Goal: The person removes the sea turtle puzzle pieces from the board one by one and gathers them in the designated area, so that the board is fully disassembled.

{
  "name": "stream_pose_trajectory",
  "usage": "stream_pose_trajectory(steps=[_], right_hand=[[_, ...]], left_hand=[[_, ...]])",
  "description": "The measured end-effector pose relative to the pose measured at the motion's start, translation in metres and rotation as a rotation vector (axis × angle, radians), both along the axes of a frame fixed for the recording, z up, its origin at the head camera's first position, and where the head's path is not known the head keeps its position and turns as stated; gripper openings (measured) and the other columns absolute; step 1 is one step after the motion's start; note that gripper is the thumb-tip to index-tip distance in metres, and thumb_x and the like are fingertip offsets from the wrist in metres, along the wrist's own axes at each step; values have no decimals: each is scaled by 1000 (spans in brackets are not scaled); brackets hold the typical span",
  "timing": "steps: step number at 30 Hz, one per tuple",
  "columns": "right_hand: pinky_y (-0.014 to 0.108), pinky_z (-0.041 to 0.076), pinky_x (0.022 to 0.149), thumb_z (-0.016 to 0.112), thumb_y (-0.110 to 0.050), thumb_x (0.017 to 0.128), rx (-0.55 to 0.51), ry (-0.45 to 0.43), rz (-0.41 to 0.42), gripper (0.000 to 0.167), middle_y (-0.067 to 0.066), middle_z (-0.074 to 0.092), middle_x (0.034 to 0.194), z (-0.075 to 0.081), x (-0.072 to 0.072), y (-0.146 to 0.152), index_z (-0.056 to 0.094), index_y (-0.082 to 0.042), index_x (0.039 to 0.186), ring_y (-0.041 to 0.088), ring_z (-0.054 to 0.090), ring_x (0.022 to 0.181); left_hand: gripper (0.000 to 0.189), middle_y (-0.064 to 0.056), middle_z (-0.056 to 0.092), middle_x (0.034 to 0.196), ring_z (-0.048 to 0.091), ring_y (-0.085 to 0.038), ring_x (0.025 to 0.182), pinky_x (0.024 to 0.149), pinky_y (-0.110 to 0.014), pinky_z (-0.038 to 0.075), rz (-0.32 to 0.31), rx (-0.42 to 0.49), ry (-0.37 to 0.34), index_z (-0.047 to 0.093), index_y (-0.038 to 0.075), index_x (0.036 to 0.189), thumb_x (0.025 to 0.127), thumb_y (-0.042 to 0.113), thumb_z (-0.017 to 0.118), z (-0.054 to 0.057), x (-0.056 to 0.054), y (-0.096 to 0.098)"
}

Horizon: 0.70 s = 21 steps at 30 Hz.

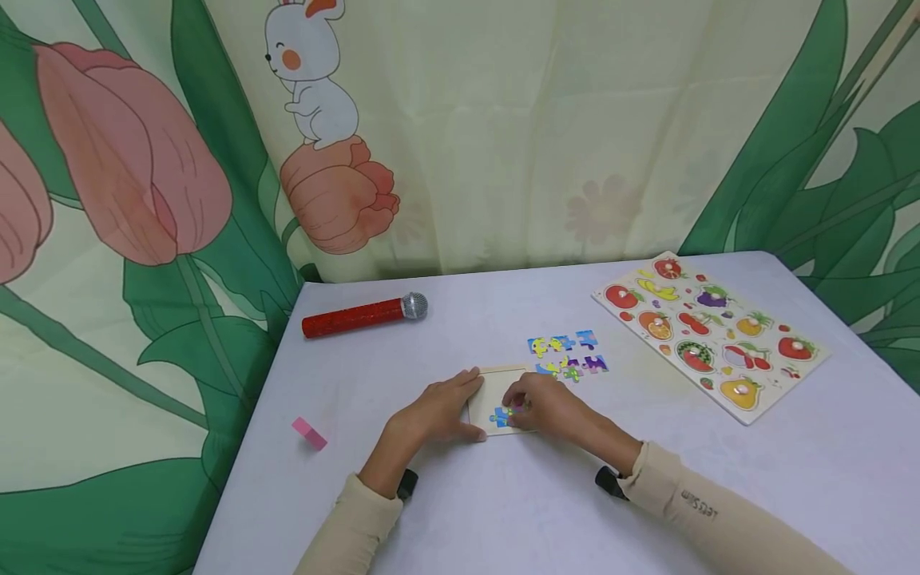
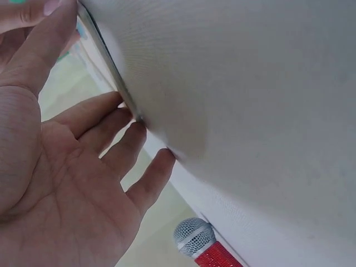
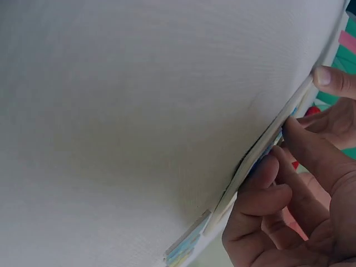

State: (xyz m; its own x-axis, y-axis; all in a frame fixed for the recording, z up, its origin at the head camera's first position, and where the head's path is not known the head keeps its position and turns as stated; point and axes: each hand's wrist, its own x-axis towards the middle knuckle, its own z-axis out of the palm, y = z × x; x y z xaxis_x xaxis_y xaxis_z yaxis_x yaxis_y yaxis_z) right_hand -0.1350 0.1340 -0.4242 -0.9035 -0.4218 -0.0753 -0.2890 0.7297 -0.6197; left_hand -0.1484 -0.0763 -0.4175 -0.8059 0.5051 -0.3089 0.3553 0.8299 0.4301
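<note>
A small pale wooden puzzle tray lies on the table in front of me, with a blue jigsaw piece inside near its lower edge. My left hand rests along the tray's left side, fingers extended at the upper corner and thumb at the lower one. In the left wrist view its fingertips touch the tray's edge. My right hand is over the tray's right part, pinching a multicoloured jigsaw piece beside the blue one. Its fingers hide most of that piece.
Several loose jigsaw pieces lie just behind the tray. A fruit puzzle board is at the right, a red microphone at the back left, and a pink block at the left. A printed curtain hangs behind the table.
</note>
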Motion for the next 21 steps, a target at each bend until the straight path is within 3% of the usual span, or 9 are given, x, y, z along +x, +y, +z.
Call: stream_pose_trajectory(steps=[15, 21], right_hand=[[28, 48, 71, 84, 2, 81, -24, -69, -51, 21, 1, 57, 85, -2, 0, -4, 69, -7, 92, 15, 52, 78], [27, 49, 69, 85, 2, 80, -44, -47, -52, 23, -2, 60, 84, -2, 0, -2, 69, -10, 90, 14, 54, 77]], left_hand=[[89, -4, 32, 166, 30, -24, 151, 119, -46, 30, -6, 11, 1, 41, 7, 157, 85, 32, 86, 0, 0, 0], [89, -4, 32, 166, 30, -24, 152, 119, -46, 31, -3, 1, 3, 41, 8, 157, 85, 33, 86, 0, 0, 1]])
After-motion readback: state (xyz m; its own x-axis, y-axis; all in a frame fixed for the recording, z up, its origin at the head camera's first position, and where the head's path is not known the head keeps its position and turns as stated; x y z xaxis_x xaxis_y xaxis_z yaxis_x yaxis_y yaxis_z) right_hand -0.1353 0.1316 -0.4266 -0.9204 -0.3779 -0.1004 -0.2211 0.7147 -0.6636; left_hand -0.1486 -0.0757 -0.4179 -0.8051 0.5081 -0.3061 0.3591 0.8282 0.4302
